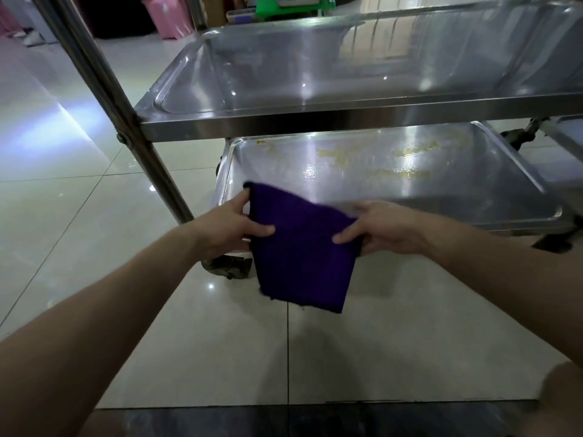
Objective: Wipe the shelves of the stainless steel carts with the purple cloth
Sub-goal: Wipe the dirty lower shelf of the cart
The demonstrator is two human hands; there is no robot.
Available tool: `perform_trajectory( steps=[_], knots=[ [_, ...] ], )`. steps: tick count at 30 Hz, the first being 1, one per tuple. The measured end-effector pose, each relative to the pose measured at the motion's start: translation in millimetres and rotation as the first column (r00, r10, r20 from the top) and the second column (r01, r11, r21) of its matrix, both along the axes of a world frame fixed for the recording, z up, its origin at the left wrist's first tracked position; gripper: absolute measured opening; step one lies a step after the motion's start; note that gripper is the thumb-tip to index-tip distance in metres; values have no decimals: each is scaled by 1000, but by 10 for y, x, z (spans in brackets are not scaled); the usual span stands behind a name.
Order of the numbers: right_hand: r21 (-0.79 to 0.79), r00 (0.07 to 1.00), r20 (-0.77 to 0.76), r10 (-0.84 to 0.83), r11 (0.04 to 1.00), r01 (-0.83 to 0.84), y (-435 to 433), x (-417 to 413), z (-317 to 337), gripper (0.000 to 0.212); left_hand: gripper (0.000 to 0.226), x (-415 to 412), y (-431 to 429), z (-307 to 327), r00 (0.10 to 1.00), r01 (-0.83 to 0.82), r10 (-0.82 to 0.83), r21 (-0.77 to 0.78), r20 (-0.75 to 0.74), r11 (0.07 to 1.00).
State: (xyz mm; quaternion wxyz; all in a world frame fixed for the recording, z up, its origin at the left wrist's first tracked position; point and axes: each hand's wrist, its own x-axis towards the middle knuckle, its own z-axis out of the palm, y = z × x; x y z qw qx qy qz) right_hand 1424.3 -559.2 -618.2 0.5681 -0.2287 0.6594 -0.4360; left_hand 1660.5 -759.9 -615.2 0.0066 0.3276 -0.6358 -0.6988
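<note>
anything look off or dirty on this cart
Yes: yellowish smears streak the far part of the lower shelf, dull against the shiny steel. The upper shelf shows none. The purple cloth is held up at the near edge.

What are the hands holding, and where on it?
Both hold the purple cloth: the left hand pinches its left edge, the right hand its right edge.
</note>
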Motion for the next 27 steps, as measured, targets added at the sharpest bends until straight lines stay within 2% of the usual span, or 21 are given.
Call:
perform_trajectory(
  steps=[1, 3, 5, 6, 8, 9, 11, 13, 14, 15, 17, 18, 20, 22, 23, 24, 25, 27],
  knots=[
    [22, 997, -57, -45, 999, 46, -5, 24, -40, 100, 77, -7, 15, -28, 998, -20, 25, -73, 63, 997],
    [-66, 978, -129, -162, 986, 155, -34, 9, -27, 110, 75, -2, -27, -23, 983, -160, 169, -124, 65, 979],
    [-171, 959, -206, -196, 972, 162, -69, -25, 25, 103, 93, 34, -155, 35, 964, -264, 262, -79, -43, 961],
    [-195, 951, -250, -181, 972, 133, -68, -37, 36, 98, 94, 54, -194, 71, 969, -244, 237, -106, -71, 964],
    [-177, 913, -400, -85, 984, 14, -51, 0, 28, 77, 87, 75, -206, 102, 992, -123, 127, -328, -7, 937],
    [-149, 855, -519, -28, 987, -58, -55, 36, 12, 60, 83, 72, -199, 86, 992, -62, 109, -482, 68, 874],
    [-86, 692, -721, 43, 985, -151, -96, 92, -19, 28, 68, 57, -191, 51, 973, 66, 120, -738, 196, 671],
    [-13, 539, -836, 104, 978, -209, -148, 110, -43, 16, 41, 54, -238, 6, 969, 161, 89, -864, 229, 476],
    [32, 507, -848, 155, 969, -243, -173, 108, -66, 17, 29, 51, -273, -11, 966, 192, 73, -879, 247, 437],
    [64, 531, -822, 207, 959, -274, -189, 97, -100, 20, 21, 49, -312, -35, 962, 207, 71, -871, 265, 446],
    [36, 692, -681, 240, 955, -296, -214, 70, -157, 21, 19, 36, -377, -120, 953, 185, 89, -790, 289, 584],
    [-16, 768, -607, 207, 962, -271, -250, 53, -185, 18, 20, 17, -399, -154, 954, 143, 115, -760, 276, 634],
    [-116, 817, -575, 45, 984, -136, -412, -2, -235, 18, 26, -54, -456, -200, 959, 26, 206, -786, 193, 618],
    [-177, 797, -587, -142, 983, 44, -645, -55, -299, 30, 45, -112, -517, -229, 949, -145, 309, -774, 68, 617],
    [-158, 792, -587, -166, 983, 89, -742, -65, -337, 43, 58, -122, -543, -232, 936, -215, 349, -735, 32, 643],
    [-88, 784, -610, -119, 993, 82, -805, -54, -394, 60, 69, -121, -560, -239, 929, -236, 368, -710, 35, 663],
    [31, 737, -676, 12, 999, 12, -833, -46, -494, 73, 76, -109, -572, -261, 929, -207, 362, -705, 76, 678],
    [308, 487, -799, 352, 936, -171, -800, -3, -753, 79, 75, -42, -559, -337, 934, -67, 296, -714, 202, 697]
  ],
)
